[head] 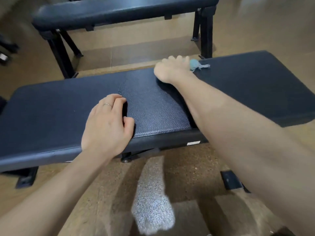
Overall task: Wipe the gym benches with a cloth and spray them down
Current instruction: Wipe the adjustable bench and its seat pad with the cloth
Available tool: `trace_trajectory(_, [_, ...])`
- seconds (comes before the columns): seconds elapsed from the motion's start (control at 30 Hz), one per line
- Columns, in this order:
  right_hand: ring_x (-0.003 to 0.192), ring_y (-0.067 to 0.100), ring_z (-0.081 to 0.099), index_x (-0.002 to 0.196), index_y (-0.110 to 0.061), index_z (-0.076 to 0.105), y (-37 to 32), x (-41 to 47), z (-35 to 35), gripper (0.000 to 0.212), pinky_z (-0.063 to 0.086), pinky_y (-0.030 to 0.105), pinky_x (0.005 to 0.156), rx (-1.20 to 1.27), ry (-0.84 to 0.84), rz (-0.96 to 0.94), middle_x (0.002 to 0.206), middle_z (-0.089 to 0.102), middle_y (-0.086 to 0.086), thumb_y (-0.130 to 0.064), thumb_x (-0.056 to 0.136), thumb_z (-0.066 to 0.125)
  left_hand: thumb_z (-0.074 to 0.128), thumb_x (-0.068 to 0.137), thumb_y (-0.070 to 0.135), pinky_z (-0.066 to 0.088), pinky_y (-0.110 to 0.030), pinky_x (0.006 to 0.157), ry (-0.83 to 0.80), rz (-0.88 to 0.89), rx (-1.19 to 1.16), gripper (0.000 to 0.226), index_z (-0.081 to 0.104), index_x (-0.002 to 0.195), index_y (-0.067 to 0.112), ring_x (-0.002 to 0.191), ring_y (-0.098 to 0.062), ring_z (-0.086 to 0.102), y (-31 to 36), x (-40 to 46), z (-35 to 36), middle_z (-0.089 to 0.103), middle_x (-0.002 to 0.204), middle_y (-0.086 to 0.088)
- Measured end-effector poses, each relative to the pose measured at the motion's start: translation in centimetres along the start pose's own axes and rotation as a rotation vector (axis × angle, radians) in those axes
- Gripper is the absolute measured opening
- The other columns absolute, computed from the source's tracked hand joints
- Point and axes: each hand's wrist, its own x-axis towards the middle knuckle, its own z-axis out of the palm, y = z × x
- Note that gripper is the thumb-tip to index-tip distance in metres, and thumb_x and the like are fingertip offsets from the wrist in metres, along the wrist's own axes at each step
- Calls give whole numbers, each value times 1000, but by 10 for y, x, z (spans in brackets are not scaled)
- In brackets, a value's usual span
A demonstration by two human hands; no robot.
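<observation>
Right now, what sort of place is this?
Probably a gym floor: a black padded vinyl bench being wiped with a pale blue cloth, a second black padded bench behind, speckled rubber-like brown flooring.

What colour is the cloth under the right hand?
Pale blue-green cloth with a frayed edge; head view.

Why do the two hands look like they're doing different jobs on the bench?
The right hand reaches to the far edge of the near bench and presses a blue cloth; the left hand holds no cloth and rests near the front edge. The left hand wears a ring; none shows on the blurred right hand. Both touch the same black pad.
</observation>
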Motion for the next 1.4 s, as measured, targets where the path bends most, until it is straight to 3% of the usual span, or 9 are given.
trace_trajectory(0.23, [156,22,-2,160,-36,16,-53,-71,25,54,-4,49,124,134,-17,-413,170,4,-5,-33,106,14,39,88,28,45,-46,94,2,30,-7,43,58,119,6,112,-34,53,0,-1,-3,57,130,-11])
trace_trajectory(0.4, [156,18,-4,162,-35,4,21,-83,25,56,-5,44,126,148,18,-161,170,-3,-7,-33,106,8,36,92,29,43,-45,97,5,35,-19,41,59,116,5,113,-34,51,-5,0,1,57,125,-12])
trace_trajectory(0.53, [156,27,-2,162,-31,4,-1,-120,41,56,-1,50,125,90,55,-24,170,-2,-4,-33,106,11,29,89,30,39,-44,102,-48,133,-52,51,60,116,0,117,-37,50,-17,0,3,56,130,-17])
trace_trajectory(0.77, [156,27,11,160,-31,18,-140,-211,61,64,8,50,124,83,149,-235,169,15,-4,-37,98,5,33,87,28,47,-51,96,-9,138,58,50,64,118,2,111,-42,58,-141,-21,-41,62,129,-18])
trace_trajectory(0.9, [155,21,13,160,-35,17,-135,-211,61,69,11,46,125,57,121,-252,168,17,-7,-37,94,0,34,88,26,46,-50,100,-39,120,-2,51,62,124,4,116,-38,55,-169,-33,-41,60,133,-14])
trace_trajectory(1.0, [154,22,17,160,-35,16,-97,-201,55,75,14,48,124,35,144,-64,168,19,-4,-40,88,-4,35,91,25,41,-48,109,-59,127,-43,51,58,132,6,127,-33,50,-172,-36,-38,55,141,-11])
trace_trajectory(1.1, [156,22,5,162,-31,10,-93,-209,54,62,0,44,126,104,100,153,170,7,-6,-37,100,5,42,95,22,36,-46,113,-64,106,-29,44,55,134,7,133,-32,45,-172,-36,-34,52,143,-10])
trace_trajectory(1.27, [156,24,10,161,-31,17,-203,-230,64,70,6,48,126,104,146,-72,169,13,-7,-38,93,0,23,90,32,38,-47,109,-69,141,13,55,56,129,9,127,-31,49,-172,-36,-36,55,135,-9])
trace_trajectory(1.4, [156,16,9,161,-33,18,-183,-231,55,65,5,40,126,104,113,-175,169,13,-9,-34,97,7,24,93,32,35,-47,113,-97,161,8,57,53,136,9,132,-31,45,-177,-36,-37,52,141,-9])
